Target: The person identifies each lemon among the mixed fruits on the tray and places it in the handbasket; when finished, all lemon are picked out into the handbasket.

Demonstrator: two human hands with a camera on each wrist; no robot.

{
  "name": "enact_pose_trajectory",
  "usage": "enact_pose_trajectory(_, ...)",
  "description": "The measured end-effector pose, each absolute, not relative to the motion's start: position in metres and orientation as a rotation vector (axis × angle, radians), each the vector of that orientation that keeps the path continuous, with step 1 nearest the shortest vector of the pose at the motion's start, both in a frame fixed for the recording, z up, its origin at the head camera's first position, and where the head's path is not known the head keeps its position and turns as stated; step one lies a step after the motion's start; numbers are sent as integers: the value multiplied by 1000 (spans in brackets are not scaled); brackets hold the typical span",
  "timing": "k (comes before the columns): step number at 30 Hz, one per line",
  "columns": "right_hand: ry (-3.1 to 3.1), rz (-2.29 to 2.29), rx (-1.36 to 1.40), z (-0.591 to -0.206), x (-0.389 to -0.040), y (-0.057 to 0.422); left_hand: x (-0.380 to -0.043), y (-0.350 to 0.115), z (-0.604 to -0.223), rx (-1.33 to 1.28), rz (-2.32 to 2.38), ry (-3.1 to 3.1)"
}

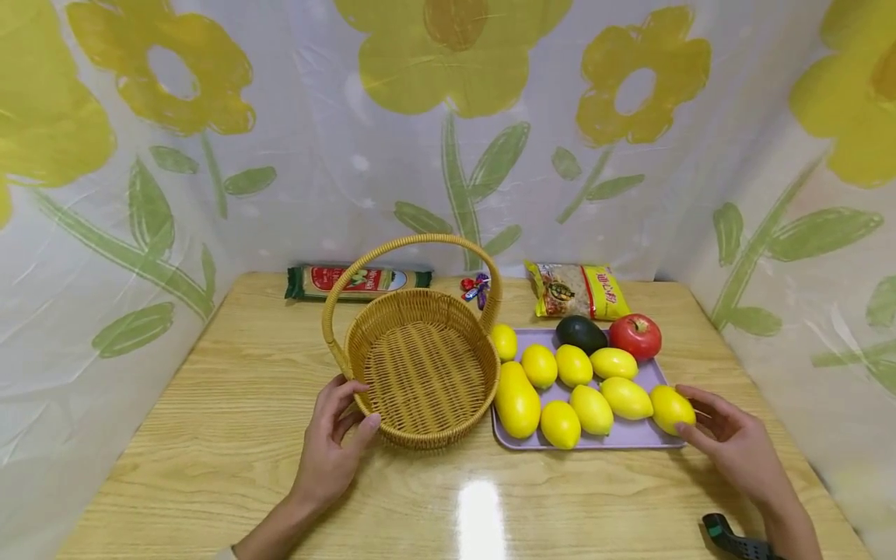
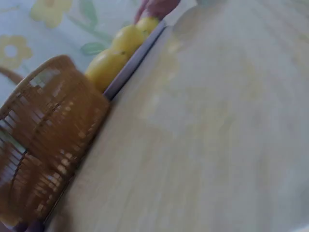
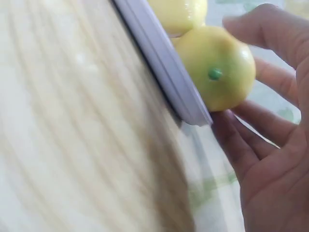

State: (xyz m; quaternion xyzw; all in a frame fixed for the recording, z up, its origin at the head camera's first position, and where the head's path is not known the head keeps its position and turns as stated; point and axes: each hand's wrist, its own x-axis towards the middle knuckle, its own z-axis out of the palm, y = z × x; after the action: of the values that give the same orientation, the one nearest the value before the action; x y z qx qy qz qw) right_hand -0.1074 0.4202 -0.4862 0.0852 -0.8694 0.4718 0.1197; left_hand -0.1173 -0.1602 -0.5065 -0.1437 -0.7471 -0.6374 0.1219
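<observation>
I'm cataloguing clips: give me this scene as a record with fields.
Left hand: touches rim of round tan wicker basket
Right hand: holds oval yellow lemon at right end of rectangular lilac tray
Also on tray: dark green oval fruit, round red fruit, more yellow fruits
Back of pale wooden table: long green packet, small wrapped candies, yellow plastic bag

Open tabletop (image 1: 231, 404) left of basket (image 1: 420, 437) and in front of tray (image 1: 623, 446), hardly a gap between them, arched handle (image 1: 418, 239) spanning the basket's mouth, left hand (image 1: 332, 451) at its near-left side, lemons (image 1: 560, 425) crowding the tray, right hand (image 1: 728, 439) blocking its right end
</observation>
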Motion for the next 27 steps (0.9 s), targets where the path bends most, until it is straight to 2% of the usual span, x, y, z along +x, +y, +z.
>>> enact_pose_trajectory(10, -2498, 1252, 222, -490, -113, 412, -107, -146, -507, -224, -1827, -2143)
enact_pose_trajectory(15, -2340, 1572, 184, -472, -110, 404, -103, -141, -508, -163, -1819, -2136)
enact_pose_trajectory(18, -2314, 1718, 318, -446, -113, 388, -102, -139, -509, -139, -1795, -2138)
enact_pose_trajectory(23, -2496, 1580, 735, -401, -139, 334, -101, -138, -508, -104, -1759, -2155)
enact_pose_trajectory(27, -2544, 1562, 1032, -387, -162, 285, -101, -138, -508, -121, -1771, -2159)
